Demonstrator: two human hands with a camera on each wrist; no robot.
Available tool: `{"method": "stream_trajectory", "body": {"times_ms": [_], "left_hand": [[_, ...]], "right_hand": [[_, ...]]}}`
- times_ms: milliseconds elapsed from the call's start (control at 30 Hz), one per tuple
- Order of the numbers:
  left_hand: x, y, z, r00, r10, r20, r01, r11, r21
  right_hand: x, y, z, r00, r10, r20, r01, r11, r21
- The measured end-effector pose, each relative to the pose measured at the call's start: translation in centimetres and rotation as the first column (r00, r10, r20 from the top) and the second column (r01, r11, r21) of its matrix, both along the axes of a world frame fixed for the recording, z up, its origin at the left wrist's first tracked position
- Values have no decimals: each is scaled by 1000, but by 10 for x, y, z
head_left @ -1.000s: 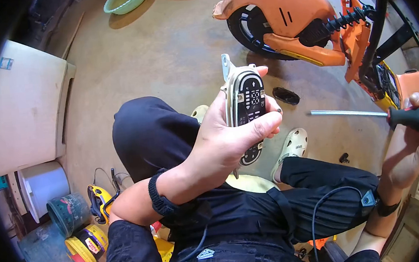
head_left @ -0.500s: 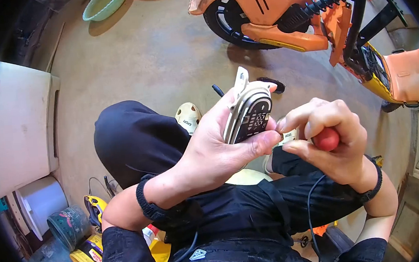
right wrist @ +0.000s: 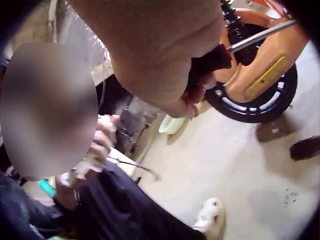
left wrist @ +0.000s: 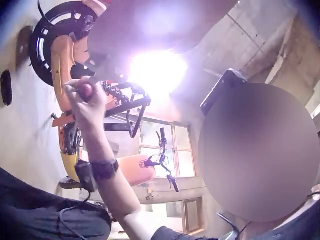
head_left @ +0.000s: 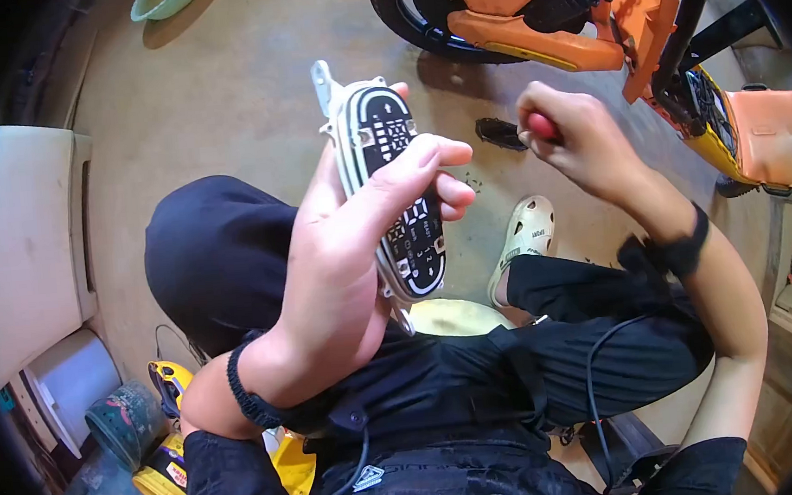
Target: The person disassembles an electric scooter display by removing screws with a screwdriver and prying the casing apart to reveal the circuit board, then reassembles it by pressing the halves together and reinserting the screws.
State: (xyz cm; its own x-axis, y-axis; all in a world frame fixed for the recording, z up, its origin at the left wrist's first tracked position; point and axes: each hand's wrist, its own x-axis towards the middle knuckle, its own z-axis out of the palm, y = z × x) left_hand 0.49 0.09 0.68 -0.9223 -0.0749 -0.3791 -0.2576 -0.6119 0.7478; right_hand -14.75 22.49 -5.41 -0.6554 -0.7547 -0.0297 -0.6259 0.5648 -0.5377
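My left hand (head_left: pixel 331 243) holds an oval dashboard display panel (head_left: pixel 420 259) with a black face, white printed figures and a pale rim with mounting tabs. The thumb lies across its face, which is turned up toward the head camera. Off to the right, apart from the panel, my right hand (head_left: pixel 583 140) grips a screwdriver; only the red handle end (head_left: pixel 542 126) shows in the head view. In the right wrist view, the dark handle (right wrist: pixel 210 65) sits in the curled fingers, and the metal shaft (right wrist: pixel 260 36) points toward the orange scooter.
An orange electric scooter (head_left: pixel 528 37) stands at the upper right, its seat (head_left: pixel 773 134) nearer the right edge. A dark object (head_left: pixel 500 133) lies on the floor. Several buckets, one dark green (head_left: pixel 124 427), and a white cabinet (head_left: pixel 33 239) line the left side.
The right hand swung in from the far right toward the panel, then moved up and away from it with the screwdriver. The left hand shifted left, turning the panel's face more toward the head camera.
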Motion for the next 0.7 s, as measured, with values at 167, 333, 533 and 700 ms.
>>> {"method": "stream_trajectory", "body": {"times_ms": [167,333,533,700], "left_hand": [[-1,-6,5,1000,30,7,-30,1000,-3],[-2,-16,4,997,80,15,-80,997,7],[-2,-21,0,995,88,37,-88,996,11],[-1,-23,0,996,82,32,-82,997,-1]], "right_hand": [[-33,13,-136,994,-84,64,62,955,291],[-5,24,-255,920,-264,291,170,935,311],[28,19,-290,891,-338,304,250,923,294],[30,22,-300,888,-332,319,257,932,255]]}}
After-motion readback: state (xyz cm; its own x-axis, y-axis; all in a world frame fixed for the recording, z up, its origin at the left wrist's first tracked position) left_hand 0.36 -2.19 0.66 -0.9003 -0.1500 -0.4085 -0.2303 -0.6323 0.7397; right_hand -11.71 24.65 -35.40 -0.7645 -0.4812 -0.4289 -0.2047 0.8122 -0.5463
